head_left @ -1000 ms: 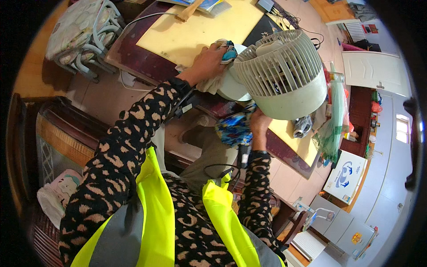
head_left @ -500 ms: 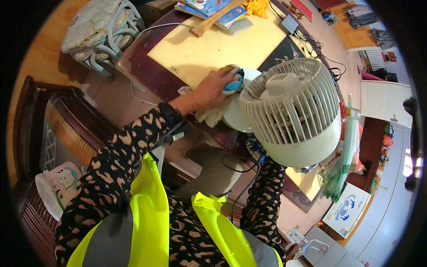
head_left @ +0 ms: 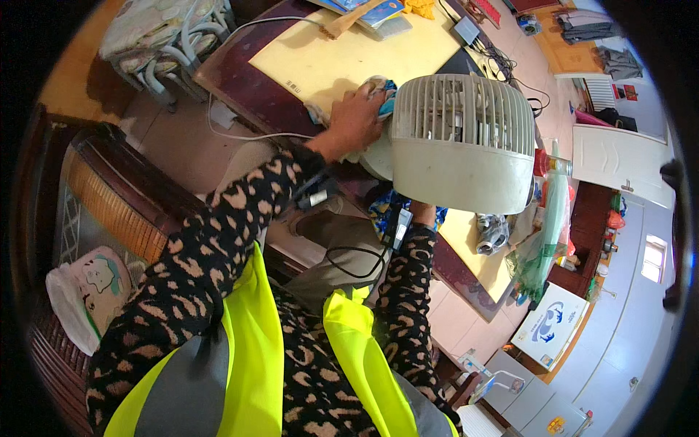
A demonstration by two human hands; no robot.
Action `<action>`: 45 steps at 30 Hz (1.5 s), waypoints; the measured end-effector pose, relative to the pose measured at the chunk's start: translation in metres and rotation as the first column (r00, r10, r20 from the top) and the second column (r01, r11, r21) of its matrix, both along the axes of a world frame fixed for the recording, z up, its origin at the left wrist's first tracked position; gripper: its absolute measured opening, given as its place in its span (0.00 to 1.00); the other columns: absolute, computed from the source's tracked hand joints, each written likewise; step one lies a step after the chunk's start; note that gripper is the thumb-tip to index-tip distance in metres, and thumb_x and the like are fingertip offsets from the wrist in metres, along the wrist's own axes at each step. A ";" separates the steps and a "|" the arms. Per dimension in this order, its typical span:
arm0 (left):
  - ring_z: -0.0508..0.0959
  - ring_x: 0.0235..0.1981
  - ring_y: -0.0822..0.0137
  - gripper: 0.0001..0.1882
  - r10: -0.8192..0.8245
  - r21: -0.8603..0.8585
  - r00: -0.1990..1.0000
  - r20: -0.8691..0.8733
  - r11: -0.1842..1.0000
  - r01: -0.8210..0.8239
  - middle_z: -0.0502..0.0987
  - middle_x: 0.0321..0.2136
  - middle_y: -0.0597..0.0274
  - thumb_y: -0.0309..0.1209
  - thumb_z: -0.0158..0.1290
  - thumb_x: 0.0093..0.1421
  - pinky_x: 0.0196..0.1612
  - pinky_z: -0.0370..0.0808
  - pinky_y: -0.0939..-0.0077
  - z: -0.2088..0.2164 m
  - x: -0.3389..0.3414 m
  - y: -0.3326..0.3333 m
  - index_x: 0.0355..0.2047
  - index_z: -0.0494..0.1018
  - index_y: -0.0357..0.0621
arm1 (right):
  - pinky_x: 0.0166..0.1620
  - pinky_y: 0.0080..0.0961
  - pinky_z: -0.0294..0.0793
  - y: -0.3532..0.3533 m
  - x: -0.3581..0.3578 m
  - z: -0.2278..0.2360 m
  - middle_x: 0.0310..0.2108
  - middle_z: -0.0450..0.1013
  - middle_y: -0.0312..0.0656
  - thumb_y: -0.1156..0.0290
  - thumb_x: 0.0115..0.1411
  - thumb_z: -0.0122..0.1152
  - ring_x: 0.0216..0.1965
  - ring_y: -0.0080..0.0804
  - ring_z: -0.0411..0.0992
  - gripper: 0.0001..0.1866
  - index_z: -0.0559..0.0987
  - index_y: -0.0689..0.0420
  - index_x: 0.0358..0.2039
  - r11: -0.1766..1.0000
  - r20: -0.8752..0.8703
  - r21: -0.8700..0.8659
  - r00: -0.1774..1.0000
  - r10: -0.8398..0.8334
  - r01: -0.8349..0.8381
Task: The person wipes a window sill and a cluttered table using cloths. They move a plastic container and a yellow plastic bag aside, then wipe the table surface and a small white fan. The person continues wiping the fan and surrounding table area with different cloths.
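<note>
My left hand point(head_left: 357, 120) is closed round a crumpled cloth point(head_left: 378, 86), blue and pale with a beige part, pressed against the white base point(head_left: 377, 159) of a desk fan. The fan's head point(head_left: 462, 175), off-white with a slatted cage, is tilted toward me and covers much of the base. Only the wrist and a bit of my right hand point(head_left: 424, 213) show under the fan head; its fingers are hidden behind it. Blue patterned cloth point(head_left: 380, 211) lies beside that wrist, where a dark device with a cord point(head_left: 398, 227) is strapped.
Under the fan is a dark red table with a yellow mat point(head_left: 291, 62). Books point(head_left: 378, 16) and a wooden brush-like tool point(head_left: 346, 22) lie at its far side. Cables point(head_left: 499, 58) tangle at the far right. Green plastic wrap point(head_left: 550, 233) stands right; a wooden bench point(head_left: 124, 189) is left.
The fan head has turned and tipped, showing more of its smooth lower housing. My left hand with the cloth has shifted slightly up along the base. My right forearm has moved left.
</note>
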State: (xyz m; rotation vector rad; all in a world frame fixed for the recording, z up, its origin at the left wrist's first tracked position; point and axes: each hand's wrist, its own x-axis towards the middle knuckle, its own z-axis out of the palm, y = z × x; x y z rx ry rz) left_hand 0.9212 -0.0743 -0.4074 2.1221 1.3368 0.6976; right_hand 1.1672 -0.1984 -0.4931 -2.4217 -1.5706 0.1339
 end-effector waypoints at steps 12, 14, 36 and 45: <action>0.64 0.55 0.42 0.34 0.202 0.076 0.979 0.018 0.976 -0.203 0.61 0.58 0.42 0.39 0.62 0.50 0.51 0.62 0.45 -0.013 -0.017 -0.080 0.58 0.67 0.47 | 0.41 0.37 0.71 -0.047 -0.070 0.003 0.38 0.76 0.46 0.64 0.62 0.58 0.41 0.42 0.73 0.13 0.79 0.58 0.42 0.968 -0.092 0.242 0.995 -0.050 0.071; 0.65 0.54 0.42 0.34 0.195 0.129 0.981 0.023 0.972 -0.196 0.63 0.56 0.44 0.40 0.63 0.50 0.50 0.64 0.46 -0.010 -0.020 -0.075 0.58 0.67 0.48 | 0.41 0.37 0.71 -0.044 -0.073 0.002 0.38 0.76 0.45 0.64 0.62 0.58 0.41 0.41 0.73 0.13 0.79 0.58 0.42 0.963 -0.031 0.255 0.997 -0.077 0.082; 0.71 0.45 0.41 0.22 0.088 0.022 0.996 -0.001 0.996 -0.088 0.70 0.49 0.43 0.38 0.55 0.56 0.42 0.70 0.46 -0.018 0.011 -0.010 0.50 0.71 0.44 | 0.35 0.33 0.71 -0.017 -0.096 0.001 0.34 0.76 0.42 0.61 0.63 0.59 0.36 0.36 0.74 0.12 0.80 0.57 0.38 0.963 0.564 0.200 0.783 -0.263 0.180; 0.60 0.60 0.41 0.37 0.021 0.065 1.000 -0.012 0.998 -0.020 0.58 0.61 0.42 0.32 0.65 0.42 0.49 0.65 0.47 -0.003 -0.023 -0.118 0.56 0.68 0.44 | 0.40 0.35 0.71 -0.007 -0.085 0.010 0.34 0.78 0.41 0.61 0.62 0.59 0.37 0.38 0.75 0.12 0.82 0.55 0.37 0.943 0.415 0.305 0.873 -0.258 0.134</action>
